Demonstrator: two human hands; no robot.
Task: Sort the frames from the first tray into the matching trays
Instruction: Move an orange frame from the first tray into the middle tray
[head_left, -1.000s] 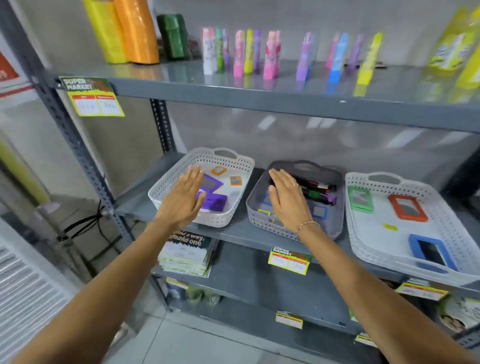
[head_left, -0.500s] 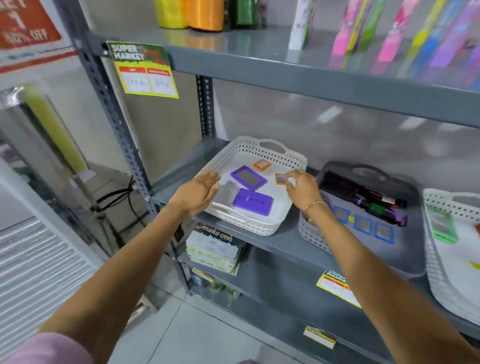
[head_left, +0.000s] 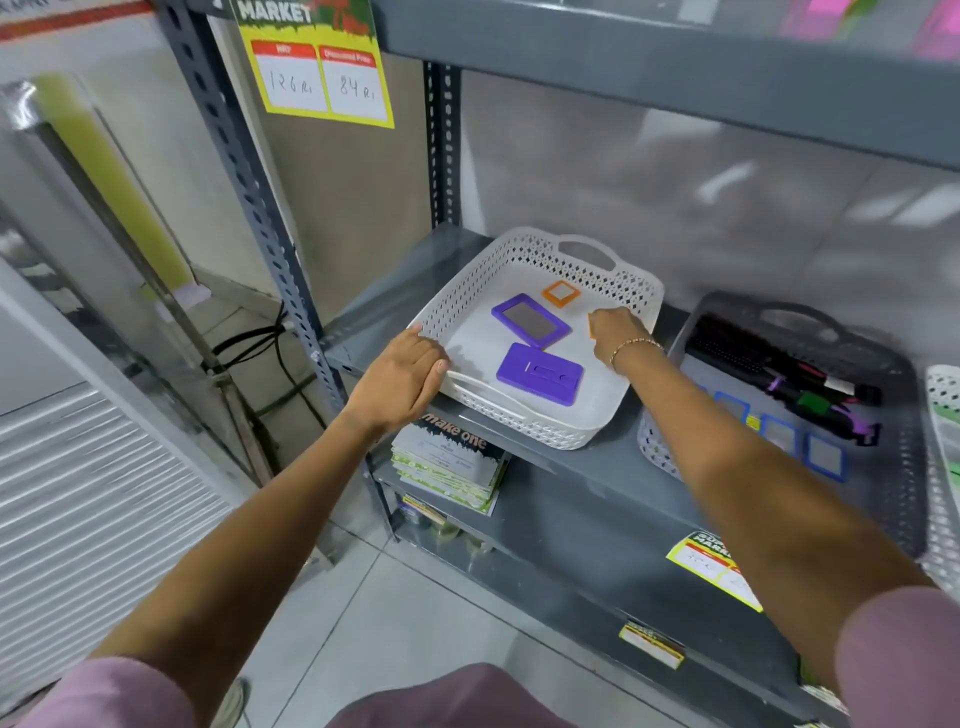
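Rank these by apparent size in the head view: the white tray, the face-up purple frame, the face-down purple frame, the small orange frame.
1. white tray
2-3. face-up purple frame and face-down purple frame: look alike, unranked
4. small orange frame

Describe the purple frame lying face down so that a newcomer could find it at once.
Find the white lattice tray on the grey shelf. Of its two purple frames, take the nearer one, by the front rim. The other purple frame shows a grey pane; this one shows a solid slotted back.
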